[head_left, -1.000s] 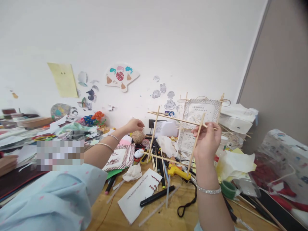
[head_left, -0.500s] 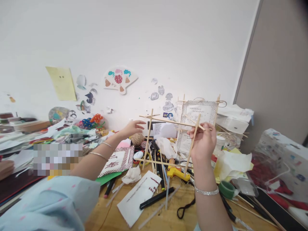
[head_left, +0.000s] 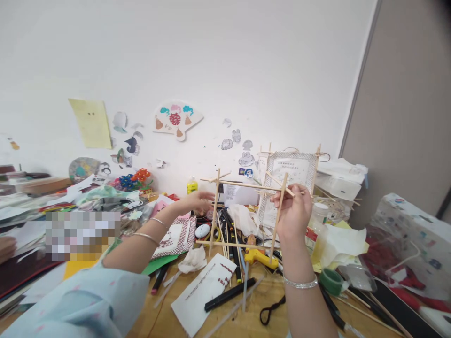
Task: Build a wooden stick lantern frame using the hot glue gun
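Observation:
My right hand [head_left: 294, 213] is raised over the desk and pinches the upper right corner of a square frame of thin wooden sticks [head_left: 215, 211], holding it upright. My left hand [head_left: 198, 202] reaches far forward, low over the clutter where a ball of twine lay, just left of the frame's left stick. Its fingers are smeared and the twine is hidden behind it. A yellow glue bottle [head_left: 192, 187] stands just beyond that hand.
The wooden desk [head_left: 246, 319] holds a yellow glue gun [head_left: 260, 256], black markers [head_left: 228, 294], a white paper card [head_left: 202, 287], a green tape roll [head_left: 331, 280] and crumpled paper [head_left: 343, 241]. A paper-covered stick lantern panel [head_left: 292, 170] leans against the wall.
My left hand dropped from above the twine ball down onto it, uncovering the yellow bottle. My right hand and the stick frame shifted slightly left.

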{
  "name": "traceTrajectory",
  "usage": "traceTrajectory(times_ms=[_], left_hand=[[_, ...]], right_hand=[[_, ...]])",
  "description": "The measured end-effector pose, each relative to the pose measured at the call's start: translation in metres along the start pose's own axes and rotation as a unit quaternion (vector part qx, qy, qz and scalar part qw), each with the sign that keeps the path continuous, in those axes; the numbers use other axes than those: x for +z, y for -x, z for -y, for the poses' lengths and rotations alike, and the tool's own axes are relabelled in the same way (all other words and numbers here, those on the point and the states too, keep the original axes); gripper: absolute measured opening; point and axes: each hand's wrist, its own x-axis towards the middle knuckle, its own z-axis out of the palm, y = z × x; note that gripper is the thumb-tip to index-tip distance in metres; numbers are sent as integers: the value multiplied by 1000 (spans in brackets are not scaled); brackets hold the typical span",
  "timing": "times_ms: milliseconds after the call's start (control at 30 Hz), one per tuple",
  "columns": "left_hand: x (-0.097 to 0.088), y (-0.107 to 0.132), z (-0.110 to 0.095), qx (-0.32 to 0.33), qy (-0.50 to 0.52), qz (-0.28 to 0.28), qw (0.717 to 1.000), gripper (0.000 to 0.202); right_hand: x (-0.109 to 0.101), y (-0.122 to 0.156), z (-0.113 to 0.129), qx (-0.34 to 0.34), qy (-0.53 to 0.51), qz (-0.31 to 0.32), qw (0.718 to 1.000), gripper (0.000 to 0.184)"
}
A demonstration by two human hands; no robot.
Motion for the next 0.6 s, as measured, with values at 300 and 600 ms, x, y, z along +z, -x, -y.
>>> traceTrajectory(times_ms=[300, 600], left_hand=[[-9, 8, -4, 1, 205, 29, 978, 46], [-15, 35, -33, -5, 20, 86, 996, 58]], right_hand=[[-1, 0, -2, -25, 15, -5, 1000, 17], [0, 5, -1, -129, 50, -37, 990, 14]])
